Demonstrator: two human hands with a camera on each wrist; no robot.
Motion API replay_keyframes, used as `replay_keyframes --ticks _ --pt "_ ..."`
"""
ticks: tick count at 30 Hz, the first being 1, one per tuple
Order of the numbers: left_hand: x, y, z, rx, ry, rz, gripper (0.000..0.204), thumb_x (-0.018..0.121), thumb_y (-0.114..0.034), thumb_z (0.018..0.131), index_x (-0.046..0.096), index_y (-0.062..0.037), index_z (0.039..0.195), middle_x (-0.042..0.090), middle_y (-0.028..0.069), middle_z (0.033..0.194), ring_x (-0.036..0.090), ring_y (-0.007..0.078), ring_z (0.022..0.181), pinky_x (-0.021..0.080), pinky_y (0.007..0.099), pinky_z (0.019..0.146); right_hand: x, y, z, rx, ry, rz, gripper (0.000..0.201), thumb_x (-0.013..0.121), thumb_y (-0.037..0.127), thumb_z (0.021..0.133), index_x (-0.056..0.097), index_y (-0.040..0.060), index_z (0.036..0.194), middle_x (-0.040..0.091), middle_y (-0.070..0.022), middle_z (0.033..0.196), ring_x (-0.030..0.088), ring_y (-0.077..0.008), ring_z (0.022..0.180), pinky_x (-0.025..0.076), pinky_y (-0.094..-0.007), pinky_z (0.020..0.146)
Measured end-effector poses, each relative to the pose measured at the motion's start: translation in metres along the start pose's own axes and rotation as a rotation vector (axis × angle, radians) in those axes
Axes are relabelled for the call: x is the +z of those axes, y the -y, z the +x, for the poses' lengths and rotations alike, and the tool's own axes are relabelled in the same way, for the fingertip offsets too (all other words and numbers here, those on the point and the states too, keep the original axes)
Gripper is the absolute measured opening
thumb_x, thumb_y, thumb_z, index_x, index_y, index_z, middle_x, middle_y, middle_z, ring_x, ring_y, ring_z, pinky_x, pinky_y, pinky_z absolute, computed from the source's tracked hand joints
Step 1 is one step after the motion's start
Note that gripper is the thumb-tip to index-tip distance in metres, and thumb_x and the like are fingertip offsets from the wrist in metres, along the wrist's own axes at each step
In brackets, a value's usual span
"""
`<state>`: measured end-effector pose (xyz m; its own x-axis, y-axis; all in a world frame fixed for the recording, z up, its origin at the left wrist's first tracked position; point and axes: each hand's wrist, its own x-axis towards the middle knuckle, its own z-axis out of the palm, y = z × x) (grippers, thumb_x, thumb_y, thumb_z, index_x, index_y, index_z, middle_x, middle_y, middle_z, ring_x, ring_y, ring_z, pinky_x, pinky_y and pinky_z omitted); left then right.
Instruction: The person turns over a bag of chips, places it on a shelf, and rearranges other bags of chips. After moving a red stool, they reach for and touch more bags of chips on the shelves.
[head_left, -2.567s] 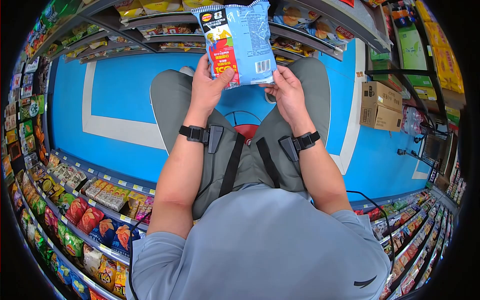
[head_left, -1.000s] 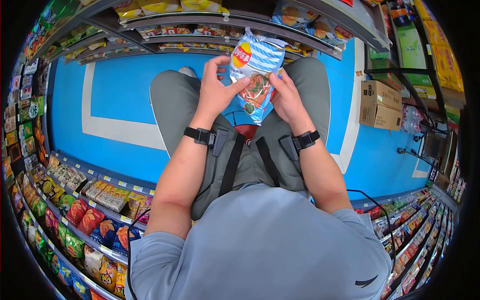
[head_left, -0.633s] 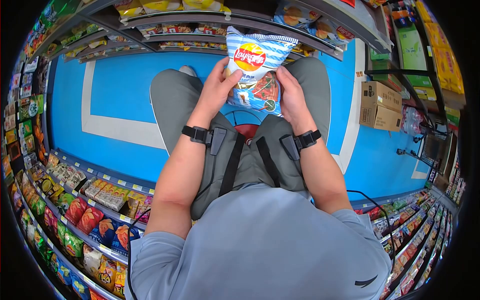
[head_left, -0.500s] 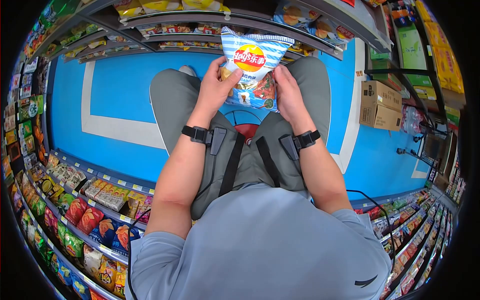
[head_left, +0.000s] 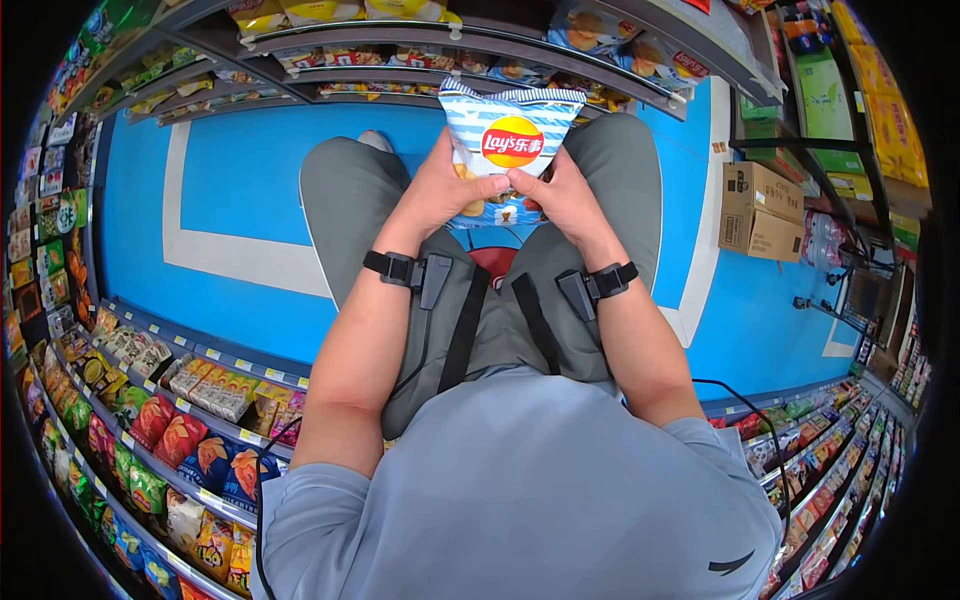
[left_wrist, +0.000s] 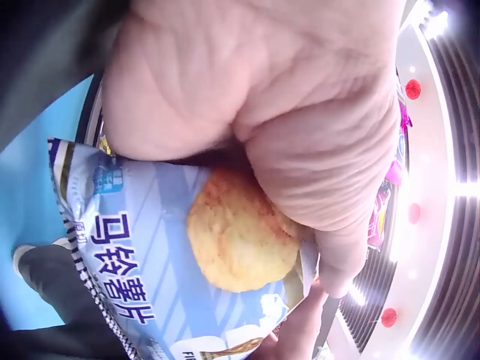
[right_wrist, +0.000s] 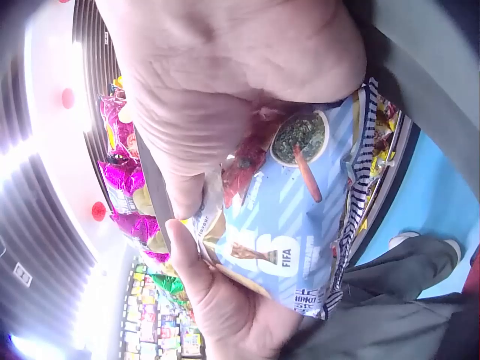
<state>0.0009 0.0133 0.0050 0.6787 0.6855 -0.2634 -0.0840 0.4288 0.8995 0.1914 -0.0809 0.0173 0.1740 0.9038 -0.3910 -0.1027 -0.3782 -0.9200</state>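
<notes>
A blue-and-white striped bag of potato chips is held upright in front of the knees, its round red-and-yellow logo facing the person. The left hand grips its left side and the right hand its right side. Both thumbs lie across the front with their tips close together under the logo; the other fingers are hidden behind the bag. In the left wrist view, a chip picture shows on the bag below the palm. The right wrist view has the bag's lower front with a dip-bowl picture between the two hands.
Shelves of snack bags stand just beyond the knees. Behind the person run more shelves with chip bags. Cardboard boxes sit on the blue floor at the right, beside a rack of goods.
The bag first showed its back, then was turned to its front. Since half a second ago it has come down slightly, and both thumbs have slid together across its front.
</notes>
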Motion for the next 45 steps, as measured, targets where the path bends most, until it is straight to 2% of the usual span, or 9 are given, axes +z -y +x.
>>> replay_keyframes --ticks 8,11,13,16,26,29,34,41,45 --pt "-0.001 0.001 0.000 -0.041 -0.045 -0.050 0.072 0.082 -0.019 0.095 0.043 -0.0005 0.152 0.061 0.0131 0.143 0.061 0.0211 0.129 0.050 0.0376 0.110 0.001 0.007 -0.004 0.027 -0.012 0.010 0.077 0.084 0.045 0.092 0.049 0.0006 0.145 0.067 -0.0088 0.127 0.065 -0.0128 0.102 0.056 -0.0272 0.074" --pt "-0.001 0.002 -0.001 -0.027 -0.046 -0.125 0.066 0.079 -0.029 0.099 0.046 -0.0015 0.150 0.062 0.0128 0.142 0.062 0.0207 0.129 0.050 0.0366 0.109 0.000 0.001 -0.001 0.019 -0.025 0.043 0.078 0.085 0.040 0.091 0.048 -0.0010 0.146 0.067 -0.0130 0.130 0.068 -0.0168 0.108 0.059 -0.0302 0.083" --pt "-0.002 0.004 0.000 -0.037 -0.051 -0.159 0.065 0.071 -0.038 0.104 0.046 -0.0004 0.150 0.063 0.0131 0.141 0.062 0.0203 0.128 0.050 0.0361 0.109 -0.001 -0.002 0.001 -0.025 -0.022 0.054 0.076 0.084 0.038 0.093 0.048 -0.0027 0.147 0.066 -0.0147 0.136 0.066 -0.0205 0.118 0.055 -0.0339 0.098" --pt "-0.004 0.007 0.002 -0.020 -0.042 -0.160 0.065 0.066 -0.044 0.106 0.047 0.0006 0.150 0.063 0.0134 0.142 0.062 0.0200 0.128 0.049 0.0352 0.109 0.001 -0.004 0.001 -0.059 -0.023 0.095 0.073 0.082 0.036 0.094 0.050 -0.0039 0.146 0.065 -0.0156 0.138 0.064 -0.0219 0.123 0.050 -0.0359 0.107" --pt "-0.005 0.009 0.004 -0.012 -0.060 -0.169 0.062 0.064 -0.046 0.107 0.052 0.0011 0.147 0.064 0.0137 0.141 0.063 0.0188 0.126 0.049 0.0342 0.108 -0.001 -0.003 0.001 -0.044 -0.070 0.145 0.065 0.082 0.036 0.095 0.055 -0.0032 0.139 0.070 -0.0145 0.130 0.067 -0.0186 0.116 0.053 -0.0345 0.102" --pt "-0.005 0.008 0.004 -0.016 -0.060 -0.172 0.062 0.063 -0.046 0.107 0.052 0.0011 0.146 0.065 0.0134 0.140 0.063 0.0185 0.126 0.049 0.0337 0.108 -0.001 -0.013 0.005 -0.125 -0.097 0.182 0.061 0.082 0.037 0.095 0.059 -0.0027 0.135 0.072 -0.0134 0.126 0.068 -0.0171 0.111 0.054 -0.0324 0.098" --pt "-0.007 0.010 0.005 -0.033 -0.047 -0.171 0.059 0.060 -0.045 0.109 0.053 0.0001 0.146 0.065 0.0114 0.140 0.064 0.0181 0.125 0.050 0.0339 0.107 -0.001 -0.015 0.008 -0.123 -0.155 0.228 0.046 0.078 0.031 0.100 0.065 -0.0024 0.129 0.075 -0.0092 0.119 0.069 -0.0123 0.102 0.055 -0.0289 0.091" --pt "-0.005 0.007 0.005 -0.027 -0.066 -0.179 0.058 0.061 -0.046 0.109 0.055 0.0000 0.143 0.066 0.0113 0.138 0.065 0.0179 0.123 0.051 0.0333 0.105 -0.003 -0.014 0.008 -0.139 -0.172 0.246 0.043 0.074 0.030 0.103 0.065 -0.0022 0.129 0.075 -0.0083 0.116 0.069 -0.0108 0.102 0.055 -0.0287 0.091" --pt "-0.007 0.012 0.007 -0.022 -0.095 -0.196 0.058 0.060 -0.047 0.109 0.056 0.0007 0.142 0.068 0.0113 0.136 0.066 0.0183 0.122 0.052 0.0337 0.105 -0.004 -0.018 0.011 -0.132 -0.135 0.343 0.049 0.070 0.034 0.105 0.057 -0.0016 0.137 0.071 -0.0097 0.125 0.067 -0.0135 0.110 0.053 -0.0304 0.097"
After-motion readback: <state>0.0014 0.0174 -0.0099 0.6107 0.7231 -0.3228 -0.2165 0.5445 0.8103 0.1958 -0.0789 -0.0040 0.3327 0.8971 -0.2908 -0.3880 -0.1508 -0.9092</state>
